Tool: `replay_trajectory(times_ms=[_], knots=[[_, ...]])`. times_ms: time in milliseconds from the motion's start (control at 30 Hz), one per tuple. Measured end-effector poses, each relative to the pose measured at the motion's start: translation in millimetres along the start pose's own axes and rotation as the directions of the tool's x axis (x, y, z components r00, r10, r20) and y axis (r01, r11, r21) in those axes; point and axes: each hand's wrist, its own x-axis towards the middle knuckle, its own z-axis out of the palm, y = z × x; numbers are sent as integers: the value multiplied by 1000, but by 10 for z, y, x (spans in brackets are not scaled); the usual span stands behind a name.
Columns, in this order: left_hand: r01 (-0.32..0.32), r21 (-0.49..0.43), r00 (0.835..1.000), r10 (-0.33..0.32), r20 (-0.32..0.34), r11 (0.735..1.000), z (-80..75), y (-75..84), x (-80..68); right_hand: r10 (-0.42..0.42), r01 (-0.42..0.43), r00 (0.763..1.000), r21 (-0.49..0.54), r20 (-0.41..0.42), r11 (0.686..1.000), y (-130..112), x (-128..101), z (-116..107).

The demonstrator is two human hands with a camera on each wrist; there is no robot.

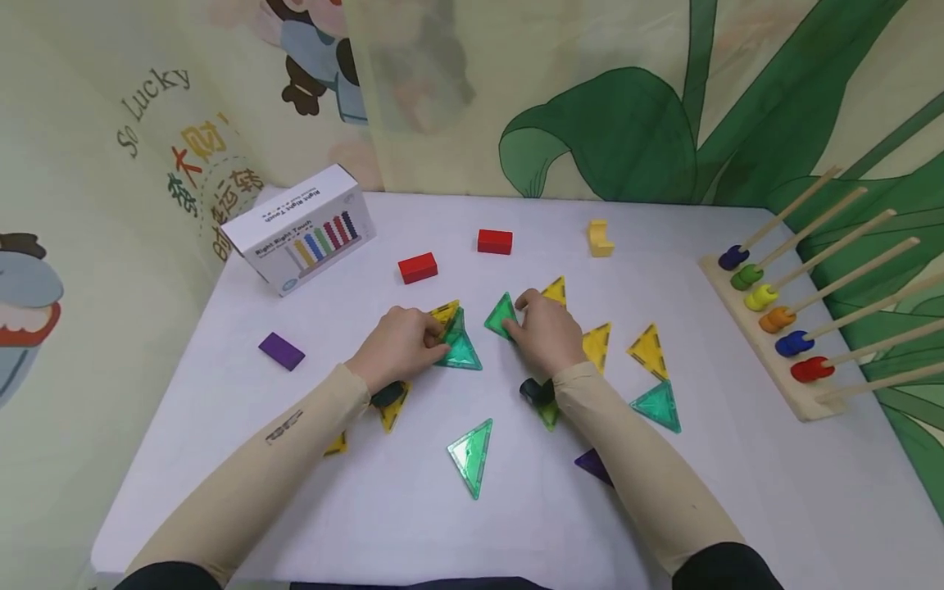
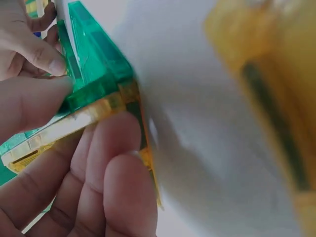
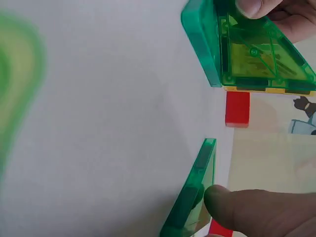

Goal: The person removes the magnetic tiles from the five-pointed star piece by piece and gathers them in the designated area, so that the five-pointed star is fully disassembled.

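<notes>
My left hand (image 1: 401, 348) pinches a yellow triangle tile (image 1: 445, 312) together with a green triangle tile (image 1: 460, 352). In the left wrist view, the thumb presses on the green side and the fingers lie behind the yellow tile (image 2: 71, 123). My right hand (image 1: 551, 332) grips another green triangle tile (image 1: 501, 315), slightly right of the first. The right wrist view shows that tile (image 3: 190, 202) standing tilted on edge, with the right thumb (image 3: 247, 207) against its face.
Several yellow and green triangle tiles lie about, including a green one (image 1: 472, 459) in front and a yellow one (image 1: 649, 352) at right. Red blocks (image 1: 418, 268), a purple block (image 1: 282, 351), a yellow piece (image 1: 600, 238) and a white box (image 1: 302, 229) surround them. A wooden peg stand (image 1: 782, 344) is at right.
</notes>
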Motion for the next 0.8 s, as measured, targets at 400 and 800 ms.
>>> replay_trajectory(times_ms=[400,800], knots=[[-33,-39,999,34,34,999,-16,-87,-21,-178,148,968,172,176,974,-307,-152,143],[-79,4,997,79,27,997,-39,-53,5,-260,256,960,45,109,966,-420,-122,210]])
